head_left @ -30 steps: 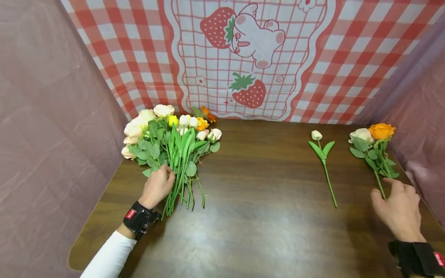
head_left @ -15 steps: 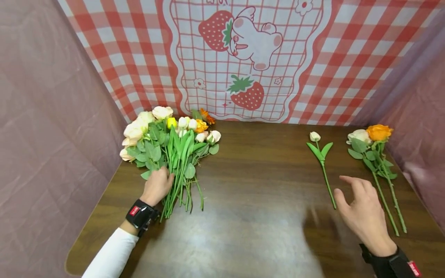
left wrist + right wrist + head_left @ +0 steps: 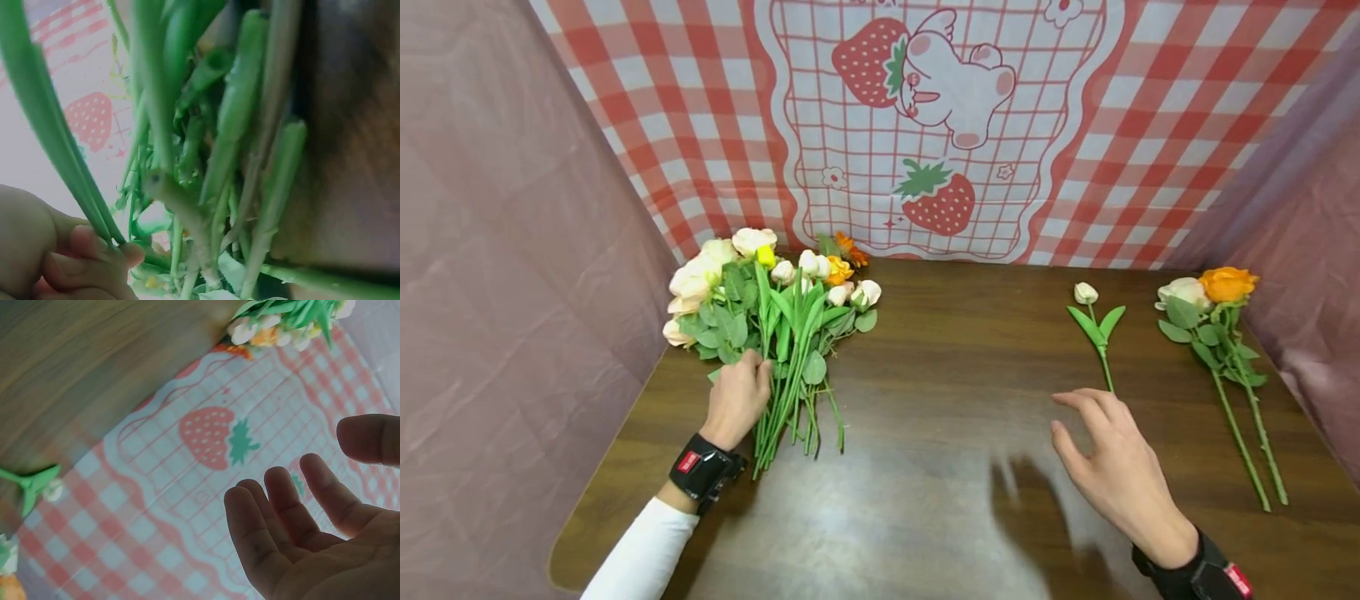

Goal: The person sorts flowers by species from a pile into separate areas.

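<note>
At the left of the head view, my left hand [image 3: 737, 402] is at a heap of artificial flowers. In the left wrist view its thumb and fingertips pinch a slim green tulip stem [image 3: 72, 159]; which bud it bears is hard to tell. A yellow tulip bud [image 3: 765, 256] and white tulip buds [image 3: 808, 263] top the green stems [image 3: 792, 392] beside this hand. My right hand [image 3: 1116, 462] hovers over the table with spread fingers and holds nothing. It overlaps the lower stem of a single white tulip [image 3: 1102, 350] lying on the table.
Cream roses [image 3: 692, 283] and orange flowers [image 3: 838, 269] lie in the left heap. A white rose [image 3: 1183, 293] and an orange rose [image 3: 1228, 284] with long stems lie at the right edge. A red checked cloth [image 3: 700, 108] hangs behind the brown table [image 3: 925, 400].
My right hand has let go of the rose stems at the right and moved left. The yellow tulip bud has shifted slightly left among the heap, while my left hand stays nearly in place.
</note>
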A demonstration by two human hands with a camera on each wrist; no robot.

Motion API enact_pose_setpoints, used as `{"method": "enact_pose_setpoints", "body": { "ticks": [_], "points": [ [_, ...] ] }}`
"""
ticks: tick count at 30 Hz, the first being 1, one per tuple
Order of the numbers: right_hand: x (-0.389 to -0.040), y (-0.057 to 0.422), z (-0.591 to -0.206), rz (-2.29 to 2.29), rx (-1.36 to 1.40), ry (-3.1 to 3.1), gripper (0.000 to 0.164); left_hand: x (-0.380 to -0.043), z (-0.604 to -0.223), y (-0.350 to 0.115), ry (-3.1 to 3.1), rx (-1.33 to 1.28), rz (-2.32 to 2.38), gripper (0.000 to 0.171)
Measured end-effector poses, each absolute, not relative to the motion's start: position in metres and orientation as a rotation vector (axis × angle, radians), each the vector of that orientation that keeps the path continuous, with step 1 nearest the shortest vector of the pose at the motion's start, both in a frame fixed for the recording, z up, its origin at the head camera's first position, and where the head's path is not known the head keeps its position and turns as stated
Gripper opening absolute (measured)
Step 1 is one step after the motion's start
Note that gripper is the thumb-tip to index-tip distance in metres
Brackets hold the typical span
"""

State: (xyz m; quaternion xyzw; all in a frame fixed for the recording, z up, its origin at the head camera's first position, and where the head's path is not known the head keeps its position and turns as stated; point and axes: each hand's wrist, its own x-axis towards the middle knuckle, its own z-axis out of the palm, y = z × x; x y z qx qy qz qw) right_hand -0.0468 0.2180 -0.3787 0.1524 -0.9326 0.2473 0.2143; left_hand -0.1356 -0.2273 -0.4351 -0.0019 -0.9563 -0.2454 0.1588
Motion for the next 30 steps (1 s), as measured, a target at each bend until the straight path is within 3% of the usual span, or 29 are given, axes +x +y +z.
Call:
{"method": "enact_pose_setpoints", "body": {
  "ticks": [12, 30],
  "points": [
    [-0.049, 0.185, -0.376, 0.69, 0.557, -2.597, 0.031, -0.133, -0.415, -0.221, -2.545, -0.045, -0.85, 0.017],
    [-0.053, 0.117, -0.388, 1.091, 0.89, -2.698, 0.025, -0.113, -0.393, -0.14, -2.358, -0.58, -1.321, 0.006]
  ]
}}
